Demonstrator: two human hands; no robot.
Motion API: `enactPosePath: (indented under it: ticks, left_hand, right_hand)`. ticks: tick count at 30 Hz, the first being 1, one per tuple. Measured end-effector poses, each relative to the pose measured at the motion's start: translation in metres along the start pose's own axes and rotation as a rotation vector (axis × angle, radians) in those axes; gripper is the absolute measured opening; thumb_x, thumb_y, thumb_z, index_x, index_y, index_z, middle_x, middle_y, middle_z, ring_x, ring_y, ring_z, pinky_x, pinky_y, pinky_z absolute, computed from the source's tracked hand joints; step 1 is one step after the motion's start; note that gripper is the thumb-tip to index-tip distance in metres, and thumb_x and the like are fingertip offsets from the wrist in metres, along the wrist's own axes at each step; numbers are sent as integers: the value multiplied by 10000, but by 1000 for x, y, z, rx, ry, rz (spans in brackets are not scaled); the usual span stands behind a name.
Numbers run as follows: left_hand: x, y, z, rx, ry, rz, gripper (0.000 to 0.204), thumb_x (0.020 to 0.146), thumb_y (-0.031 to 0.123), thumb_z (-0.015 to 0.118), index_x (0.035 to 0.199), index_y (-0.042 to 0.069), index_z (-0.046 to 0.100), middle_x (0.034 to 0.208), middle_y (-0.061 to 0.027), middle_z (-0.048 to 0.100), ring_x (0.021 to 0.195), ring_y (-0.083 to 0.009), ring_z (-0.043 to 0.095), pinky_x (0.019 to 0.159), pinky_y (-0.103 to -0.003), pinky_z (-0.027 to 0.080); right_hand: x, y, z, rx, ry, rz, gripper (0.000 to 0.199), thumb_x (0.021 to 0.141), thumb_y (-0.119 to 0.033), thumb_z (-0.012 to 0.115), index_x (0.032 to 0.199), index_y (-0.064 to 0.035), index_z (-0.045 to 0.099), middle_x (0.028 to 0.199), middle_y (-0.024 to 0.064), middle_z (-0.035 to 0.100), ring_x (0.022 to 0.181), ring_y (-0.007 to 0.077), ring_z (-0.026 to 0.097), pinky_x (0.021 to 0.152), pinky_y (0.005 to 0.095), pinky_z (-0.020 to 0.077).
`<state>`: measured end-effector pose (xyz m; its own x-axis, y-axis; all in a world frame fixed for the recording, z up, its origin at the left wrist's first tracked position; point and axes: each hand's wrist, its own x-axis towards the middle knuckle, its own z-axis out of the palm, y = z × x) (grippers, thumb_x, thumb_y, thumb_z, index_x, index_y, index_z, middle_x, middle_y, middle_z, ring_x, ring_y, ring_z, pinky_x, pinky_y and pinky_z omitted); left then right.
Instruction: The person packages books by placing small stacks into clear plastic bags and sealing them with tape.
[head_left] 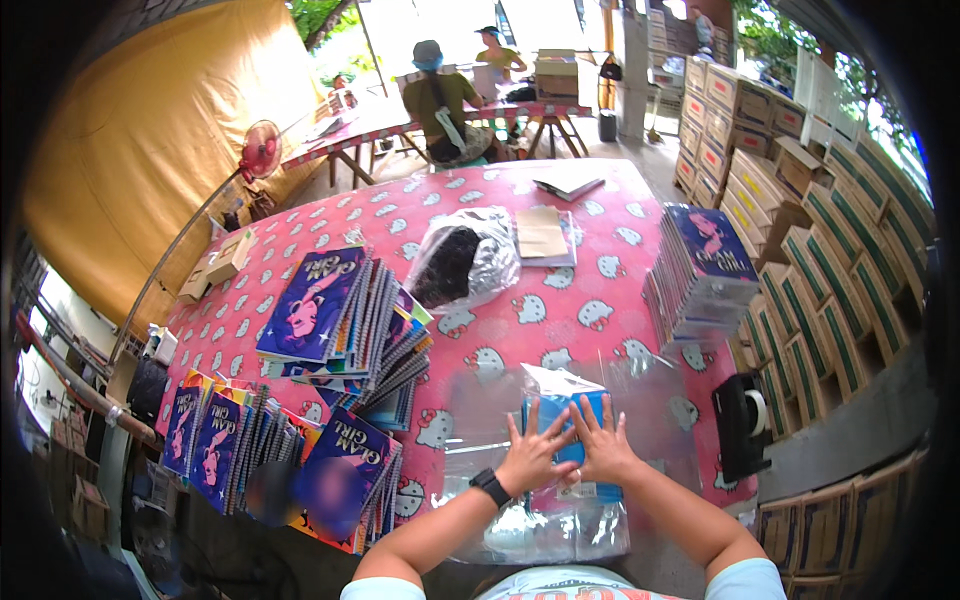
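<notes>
My left hand (538,452), with a black watch at its wrist, lies with fingers spread on a flat blue item (606,493), perhaps a notebook, in clear plastic. Beside it my right hand (604,445) rests flat on the same item, its fingers spread too. The thumbs nearly meet, and the hands cover most of the blue surface. A whitish flap (560,379) of plastic or paper sticks out past the fingertips. Beneath lie clear plastic sheets (475,415), with a bundle of clear plastic (560,540) close to my body.
Spiral notebooks stand in piles (315,305) at left; another stack (705,285) rises at right. A black tape dispenser (738,430) sits at the right edge. Farther back lie a clear bag of black material (455,262) and brown card (540,232). Cartons (840,330) line the right; people sit beyond.
</notes>
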<state>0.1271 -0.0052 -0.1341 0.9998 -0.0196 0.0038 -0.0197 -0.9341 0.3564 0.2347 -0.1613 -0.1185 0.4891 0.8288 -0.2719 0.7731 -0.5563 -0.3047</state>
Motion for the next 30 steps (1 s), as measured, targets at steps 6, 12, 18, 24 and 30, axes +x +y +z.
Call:
enactPosePath:
  ticks: [6,12,18,24,30]
  left_hand:
    - [12,1,0,28,-14,16,722,750,590,596,1384,311,392,1506,31,234,1403,-369,4,998,-724,26]
    - [9,4,-1,3,68,25,729,689,633,634,1328,321,474,1489,35,280,1407,-338,55,999,-722,43]
    - [14,9,-8,-36,29,3,710,695,598,657,1316,296,493,1480,27,301,1406,-332,78,1002,-718,54]
    - [12,11,-8,-37,17,-10,718,682,571,684,1314,282,501,1481,35,300,1407,-328,77,1012,-702,54]
    - [10,10,-8,-20,20,-18,715,692,595,664,1318,292,493,1485,45,287,1405,-330,81,1006,-713,63]
  right_hand:
    - [-48,-32,18,0,96,-11,1339,497,-649,756,1473,-159,-18,1520,182,-66,1379,413,-126,1010,704,0]
    - [-163,48,-19,292,599,142,907,665,-281,771,1409,-79,293,1254,185,425,1223,314,315,989,476,266]
    - [-242,200,-14,734,1082,799,706,841,-119,644,1408,0,241,856,91,655,801,143,594,770,287,470]
    - [-228,213,-11,1036,902,628,616,802,-51,657,1335,2,354,801,88,645,752,128,609,711,259,470]
    - [-270,190,12,1101,1096,617,367,786,-10,647,1117,15,490,788,75,635,723,133,609,651,242,477]
